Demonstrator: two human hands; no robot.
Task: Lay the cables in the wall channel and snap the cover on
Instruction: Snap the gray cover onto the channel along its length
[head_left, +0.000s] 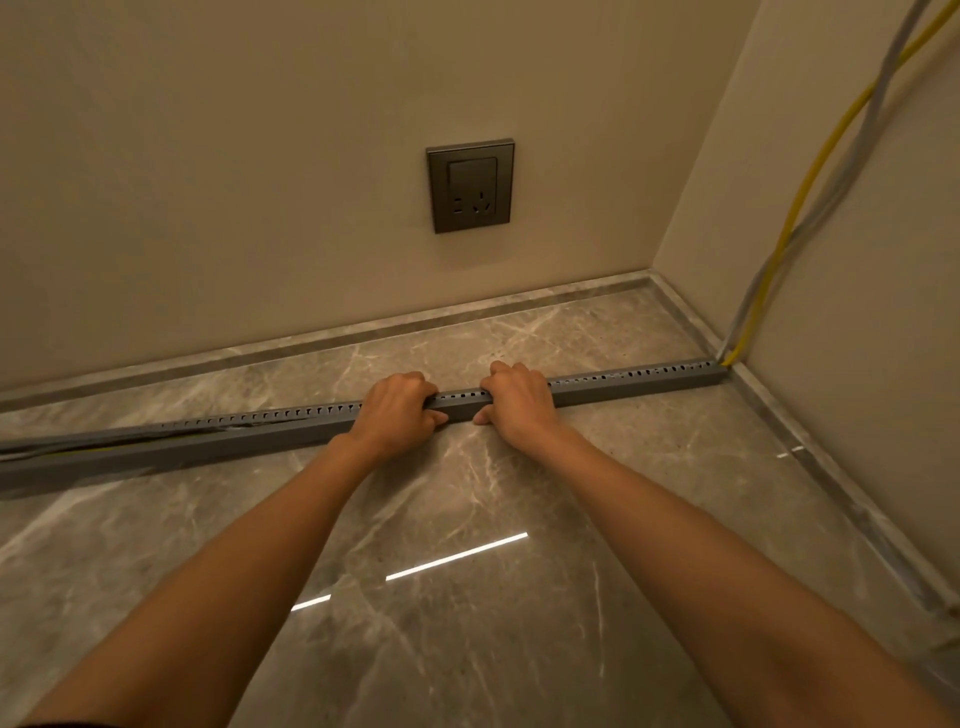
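Note:
A long grey slotted cable channel (634, 383) lies across the marble floor from the left edge to the right wall. Its grey cover (208, 441) sits along the front and top; at the far left the top gapes and cables (78, 448) show inside. A yellow cable (810, 176) and a grey cable (852, 156) run down the right wall into the channel's right end. My left hand (395, 410) and my right hand (519, 400) grip the channel side by side at its middle, fingers curled over the top, thumbs at the front.
A dark wall socket (470, 184) sits on the back wall above the hands. A stone skirting (363, 332) runs along the back wall and the right wall. The glossy marble floor (467, 597) reflects a light strip.

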